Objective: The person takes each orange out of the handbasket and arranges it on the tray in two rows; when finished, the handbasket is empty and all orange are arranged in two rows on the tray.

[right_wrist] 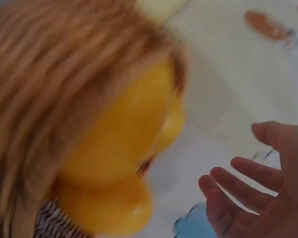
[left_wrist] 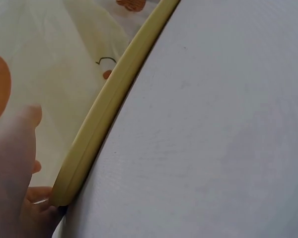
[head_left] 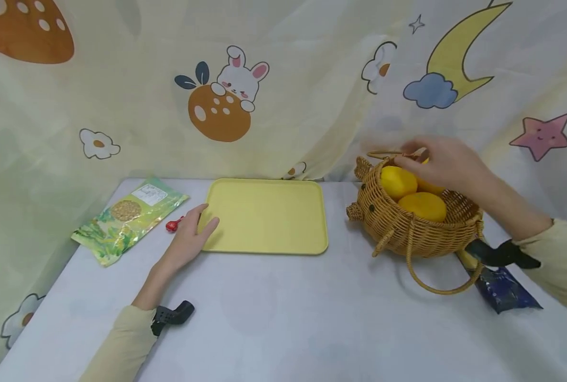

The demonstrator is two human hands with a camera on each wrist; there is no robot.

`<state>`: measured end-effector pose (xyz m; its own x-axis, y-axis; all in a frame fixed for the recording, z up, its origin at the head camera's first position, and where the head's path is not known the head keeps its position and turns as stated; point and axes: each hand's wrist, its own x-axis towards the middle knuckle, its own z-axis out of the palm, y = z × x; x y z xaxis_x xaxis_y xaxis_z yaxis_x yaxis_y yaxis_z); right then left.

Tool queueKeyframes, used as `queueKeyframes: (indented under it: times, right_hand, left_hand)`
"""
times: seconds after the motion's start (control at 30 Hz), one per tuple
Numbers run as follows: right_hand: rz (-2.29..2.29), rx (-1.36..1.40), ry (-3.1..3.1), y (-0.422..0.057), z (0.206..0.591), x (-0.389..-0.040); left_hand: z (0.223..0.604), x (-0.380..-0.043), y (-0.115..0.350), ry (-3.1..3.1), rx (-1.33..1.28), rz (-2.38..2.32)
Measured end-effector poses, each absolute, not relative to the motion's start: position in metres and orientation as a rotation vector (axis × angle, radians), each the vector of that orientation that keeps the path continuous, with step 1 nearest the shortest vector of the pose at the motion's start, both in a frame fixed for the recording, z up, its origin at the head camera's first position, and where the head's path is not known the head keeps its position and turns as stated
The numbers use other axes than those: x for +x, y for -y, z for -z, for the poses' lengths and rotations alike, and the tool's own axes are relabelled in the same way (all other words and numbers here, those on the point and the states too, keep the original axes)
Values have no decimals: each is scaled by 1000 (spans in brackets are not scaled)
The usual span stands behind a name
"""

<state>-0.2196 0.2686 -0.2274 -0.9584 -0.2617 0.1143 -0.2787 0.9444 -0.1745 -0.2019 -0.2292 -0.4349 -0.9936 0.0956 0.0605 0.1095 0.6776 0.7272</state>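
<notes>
My left hand (head_left: 186, 239) rests at the left edge of a yellow rectangular tray (head_left: 266, 215), its thumb and fingers spread. The left wrist view shows some fingertips right at the corner of the tray rim (left_wrist: 109, 106). On the right, a pig-shaped wicker basket (head_left: 391, 225) holds several smooth yellow fruits (head_left: 423, 207). Over the basket's far side is my right hand (head_left: 448, 162), fingers loosely bent. In the right wrist view the fingers (right_wrist: 248, 183) grip nothing and appear apart from the blurred yellow fruit (right_wrist: 119, 129).
A green and yellow food packet (head_left: 130, 217) lies left of the tray, with a small red object (head_left: 172, 226) beside my left hand. A dark blue packet (head_left: 505, 289) lies partly behind the basket, near its hanging handle (head_left: 438, 292). A printed cloth (head_left: 312, 79) hangs behind the table.
</notes>
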Motion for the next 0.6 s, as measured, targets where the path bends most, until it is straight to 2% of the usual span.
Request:
queueKeyframes:
  times: [0.17,0.37,0.6]
  right_hand:
    - [-25,336,3163,-311,225,-255]
    - [190,385,3315,-340,225,-274]
    - [9,510,3517,-358,216,-297]
  left_hand:
    - [440,-202,229,2890,-167,1218]
    - [445,-202,228,2919,-187,1176]
    - [442,-202,230,2895,-222,1180]
